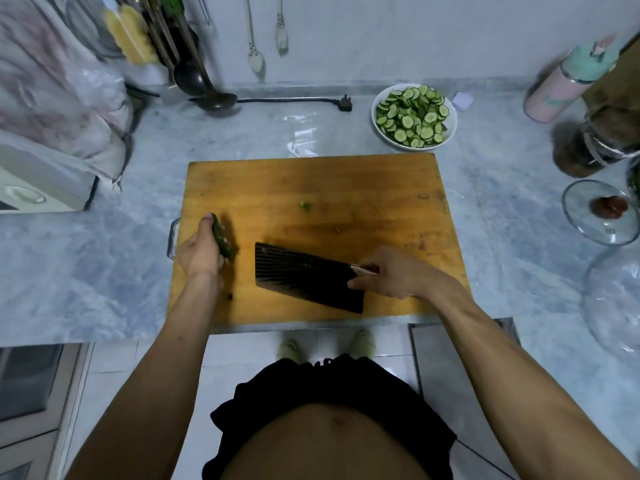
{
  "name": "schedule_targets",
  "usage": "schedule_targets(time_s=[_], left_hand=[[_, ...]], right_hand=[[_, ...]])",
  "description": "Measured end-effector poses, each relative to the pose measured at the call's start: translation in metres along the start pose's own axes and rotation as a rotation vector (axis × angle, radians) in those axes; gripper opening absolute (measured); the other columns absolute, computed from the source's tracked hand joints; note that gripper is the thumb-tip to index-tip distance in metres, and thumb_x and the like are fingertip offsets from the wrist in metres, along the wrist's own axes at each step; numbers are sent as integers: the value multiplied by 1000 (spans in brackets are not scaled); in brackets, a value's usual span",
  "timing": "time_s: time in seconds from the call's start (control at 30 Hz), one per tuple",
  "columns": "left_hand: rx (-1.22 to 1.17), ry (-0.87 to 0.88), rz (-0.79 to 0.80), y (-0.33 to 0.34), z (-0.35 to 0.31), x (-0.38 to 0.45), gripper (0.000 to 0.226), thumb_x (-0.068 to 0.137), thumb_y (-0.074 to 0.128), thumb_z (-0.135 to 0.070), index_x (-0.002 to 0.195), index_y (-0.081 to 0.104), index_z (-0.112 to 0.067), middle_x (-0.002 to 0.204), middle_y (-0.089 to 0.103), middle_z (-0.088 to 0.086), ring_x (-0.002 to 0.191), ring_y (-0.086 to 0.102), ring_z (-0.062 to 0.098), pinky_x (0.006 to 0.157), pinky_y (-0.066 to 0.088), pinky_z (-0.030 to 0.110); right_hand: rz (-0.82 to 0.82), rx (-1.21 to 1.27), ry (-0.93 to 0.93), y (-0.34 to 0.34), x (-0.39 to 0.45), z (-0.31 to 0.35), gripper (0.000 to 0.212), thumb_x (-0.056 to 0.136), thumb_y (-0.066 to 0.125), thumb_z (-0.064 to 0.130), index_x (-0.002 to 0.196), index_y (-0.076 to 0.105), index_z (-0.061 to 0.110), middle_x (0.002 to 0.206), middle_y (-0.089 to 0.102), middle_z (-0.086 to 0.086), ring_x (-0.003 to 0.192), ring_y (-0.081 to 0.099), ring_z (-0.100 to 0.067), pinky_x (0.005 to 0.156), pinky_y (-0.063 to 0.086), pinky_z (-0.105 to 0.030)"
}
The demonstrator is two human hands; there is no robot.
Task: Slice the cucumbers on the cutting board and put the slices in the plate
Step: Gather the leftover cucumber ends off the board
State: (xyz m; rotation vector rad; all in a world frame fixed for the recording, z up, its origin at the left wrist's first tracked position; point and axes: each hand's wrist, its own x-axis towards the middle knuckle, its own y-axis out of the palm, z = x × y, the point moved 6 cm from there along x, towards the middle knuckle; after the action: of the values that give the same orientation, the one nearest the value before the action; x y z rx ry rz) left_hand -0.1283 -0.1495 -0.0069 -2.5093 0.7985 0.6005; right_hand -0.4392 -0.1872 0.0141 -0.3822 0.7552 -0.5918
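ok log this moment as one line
left hand grips cucumber | right hand holds cleaver flat on cutting board | plate full of slices

One wide-angle view from a head-worn camera, looking steeply down and forward over a wooden cutting board on a marble counter, close above the forearms, the back wall along the top edge.

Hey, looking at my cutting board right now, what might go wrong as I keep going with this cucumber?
The cucumber piece in your left hand looks short, so your fingers would sit close to the cleaver when you slice; a slip could nick them.

The plate is already heaped with slices, so more may spill onto the counter.

The cutting board reaches the counter's front edge, so hard chopping might shift it.
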Motion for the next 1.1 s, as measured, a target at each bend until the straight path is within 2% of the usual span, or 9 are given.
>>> schedule_targets(time_s=[0.13,0.2,0.37,0.53,0.63,0.73,0.83,0.93,1.1], left_hand=[[22,32,1,1,1,-8,44,90,62,-51,73,57,-11,61,52,7,36,40,13,34,29,19],[1,28,5,4,6,-15,42,88,63,-51,78,59,-11,65,53,10,41,41,16,36,30,19],[-25,37,20,13,12,-33,40,90,65,-47,79,62,-9,69,57,9,51,46,17,37,32,18],[-24,25,5,12,13,-32,40,88,67,-49,74,69,-11,65,63,5,59,55,18,58,44,25],[-27,24,-21,8,14,-27,42,87,67,-51,71,68,-12,64,62,4,58,55,19,59,43,29],[-20,36,-37,9,12,-23,42,88,65,-51,71,67,-13,62,59,2,53,50,16,54,40,28],[-5,33,-32,14,12,-21,44,89,64,-51,66,63,-13,61,58,3,52,49,16,54,40,29],[-7,38,-10,23,13,-19,43,88,65,-50,64,61,-14,64,59,5,51,50,16,54,41,28],[2,45,40,31,6,-15,39,89,65,-49,79,63,-12,67,58,5,47,47,14,36,34,17]], right_hand=[[-51,-164,-54,-22,21,-13,42,95,65,35,62,47,16,57,43,5,47,43,-5,49,28,-22],[-101,-168,-41,-36,34,-25,38,95,64,37,66,53,16,63,50,2,55,46,-6,55,31,-27],[-268,-118,-1,-68,54,-35,30,95,62,37,86,67,8,82,66,-8,73,61,-24,63,44,-35],[-373,-34,-63,-72,34,-15,34,99,59,32,66,53,24,63,53,9,56,48,-5,50,32,-14],[-633,-67,-5,-79,15,-16,17,101,54,31,90,61,21,76,60,7,70,58,-13,57,37,-18],[-802,-192,239,-77,-4,-28,28,104,45,23,128,55,13,104,66,-11,92,64,-31,70,43,-32],[-787,-195,448,-63,-14,-48,36,103,36,7,137,46,9,118,63,-16,99,64,-34,74,46,-36],[-698,-241,547,-39,-11,-55,35,102,33,5,136,42,8,119,61,-18,99,63,-33,71,43,-35],[-597,-295,457,-2,16,-15,33,105,32,13,137,39,7,123,58,-17,98,64,-30,74,48,-36]])
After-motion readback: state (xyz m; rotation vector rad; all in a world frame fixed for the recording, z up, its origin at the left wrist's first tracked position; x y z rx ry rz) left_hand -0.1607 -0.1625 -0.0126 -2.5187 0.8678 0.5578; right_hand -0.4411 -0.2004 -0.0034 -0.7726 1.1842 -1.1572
